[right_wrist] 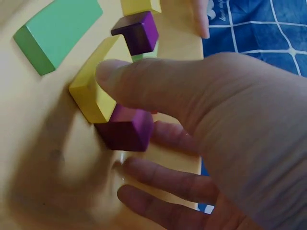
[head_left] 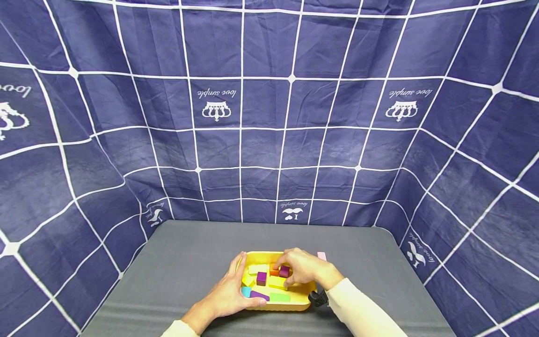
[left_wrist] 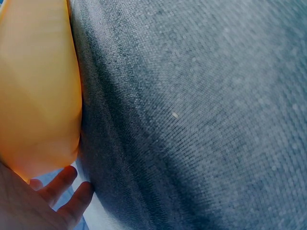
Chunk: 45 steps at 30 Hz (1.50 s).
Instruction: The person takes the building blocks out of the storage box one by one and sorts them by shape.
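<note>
A yellow tray point(head_left: 290, 307) of coloured blocks stands near the front of the grey surface. My left hand point(head_left: 229, 290) holds its left end, thumb over the near rim and fingers along the left side. Inside the tray, my right hand point(head_left: 304, 267) has its thumb on a yellow block point(right_wrist: 88, 98). Its other fingers extend past a dark purple block point(right_wrist: 127, 129); the index fingertip is partly hidden. Another purple block point(head_left: 261, 278), a green block point(head_left: 280, 297), a long purple block point(head_left: 259, 295), a blue block point(head_left: 246, 291) and an orange block point(head_left: 273, 271) lie around them.
A pink block point(head_left: 322, 255) is outside the tray, behind the right hand. The grey surface point(head_left: 189, 252) extends around the tray. Blue cloth point(head_left: 261, 150) with white lines hangs at the back and both sides. A black device point(head_left: 318, 298) sits at the right wrist.
</note>
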Each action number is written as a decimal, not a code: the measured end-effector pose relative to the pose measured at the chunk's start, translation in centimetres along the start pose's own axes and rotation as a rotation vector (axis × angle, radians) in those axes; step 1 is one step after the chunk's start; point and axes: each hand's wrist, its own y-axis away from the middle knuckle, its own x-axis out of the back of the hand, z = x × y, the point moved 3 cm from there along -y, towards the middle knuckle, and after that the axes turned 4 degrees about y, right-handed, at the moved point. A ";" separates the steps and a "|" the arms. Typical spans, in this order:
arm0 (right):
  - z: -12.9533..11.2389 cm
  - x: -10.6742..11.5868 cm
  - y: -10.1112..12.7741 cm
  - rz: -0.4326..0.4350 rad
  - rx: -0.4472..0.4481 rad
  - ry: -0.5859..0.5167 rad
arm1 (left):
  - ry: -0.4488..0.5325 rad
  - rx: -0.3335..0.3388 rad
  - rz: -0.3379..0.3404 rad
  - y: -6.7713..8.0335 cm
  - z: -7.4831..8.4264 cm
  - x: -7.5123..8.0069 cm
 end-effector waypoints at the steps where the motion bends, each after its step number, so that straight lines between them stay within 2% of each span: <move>1: 0.0 -0.1 -0.1 0.003 0.001 -0.003 | -0.001 0.000 0.000 0.0 0.0 0.0; 15: 0.0 -0.4 -0.8 0.045 -0.004 -0.068 | 0.001 0.000 -0.008 0.0 -0.2 0.0; 29: -0.1 0.2 0.6 0.110 0.026 -0.037 | 0.011 -0.009 -0.001 -0.2 -0.1 -0.1; 38: -0.2 1.4 1.6 0.128 -0.035 -0.058 | 0.021 0.011 -0.009 -0.3 -0.1 0.1; 45: -0.5 2.1 2.6 0.151 -0.030 -0.030 | 0.016 0.009 -0.011 -0.4 0.0 0.1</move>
